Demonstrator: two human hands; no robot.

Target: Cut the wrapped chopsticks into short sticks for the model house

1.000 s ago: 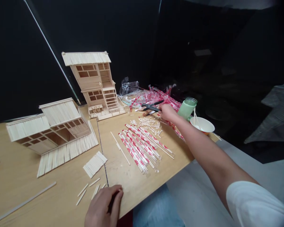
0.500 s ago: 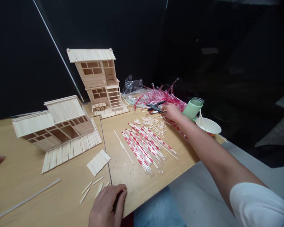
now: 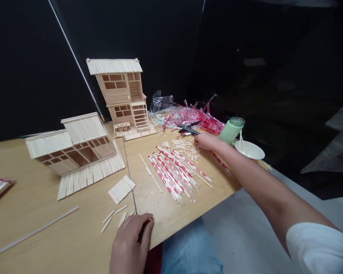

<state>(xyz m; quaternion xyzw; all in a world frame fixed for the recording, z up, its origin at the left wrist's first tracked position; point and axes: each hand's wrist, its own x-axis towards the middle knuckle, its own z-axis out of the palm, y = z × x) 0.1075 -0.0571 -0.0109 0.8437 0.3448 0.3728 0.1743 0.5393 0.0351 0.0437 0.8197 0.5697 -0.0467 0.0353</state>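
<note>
My left hand (image 3: 131,239) rests at the table's front edge, thumb and forefinger pinched together; a tiny pale spot shows at the fingertips, too small to name. Short sticks (image 3: 122,219) lie beside it, with a flat panel of joined sticks (image 3: 122,189) beyond. My right hand (image 3: 205,140) reaches far across the table, its fingers bent together and mostly hidden, beside a pile of small cut stick pieces (image 3: 181,144). Just past its fingertips lies a dark-handled cutting tool (image 3: 188,129). Chopsticks in red-printed clear wrappers (image 3: 174,173) lie in the middle, with loose sticks (image 3: 150,173) alongside.
A two-storey stick house (image 3: 120,89) stands at the back and a lower stick house (image 3: 82,140) at left. Empty wrappers (image 3: 200,116) are heaped behind. A green bottle (image 3: 231,130) and white bowl (image 3: 254,151) stand right. A long strip (image 3: 34,232) lies at left.
My right hand has shifted slightly toward me, away from the cutting tool's end and closer to the small pieces. The view has turned a little; my left hand keeps its pinch.
</note>
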